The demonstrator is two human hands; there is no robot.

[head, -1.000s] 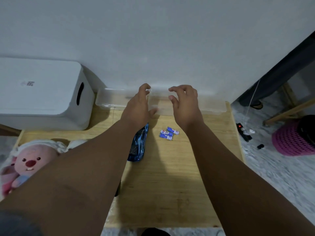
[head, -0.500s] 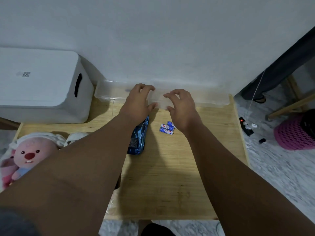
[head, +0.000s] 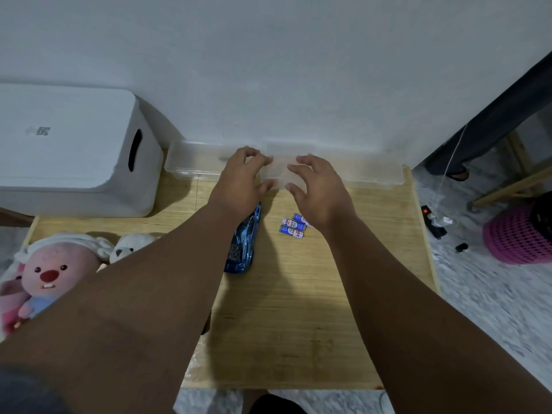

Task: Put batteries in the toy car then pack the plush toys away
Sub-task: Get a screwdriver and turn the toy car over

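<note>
Near left, the plush toys (head: pixel 50 273) lie unpacked on the bench (head: pixel 298 324). Farther, the toy car (head: pixel 243 246) lies under my left wrist, and three batteries (head: pixel 292 227) lie just beside my right wrist, not yet fitted. At the far edge my left hand (head: pixel 242 177) and right hand (head: pixel 319 189) have drawn closer together over the clear box (head: pixel 194 159), with fingers bent. Whether they grip it, I cannot tell. It seems I handle the box first.

Three batteries (head: pixel 294 227), one toy car (head: pixel 243 246)
</note>
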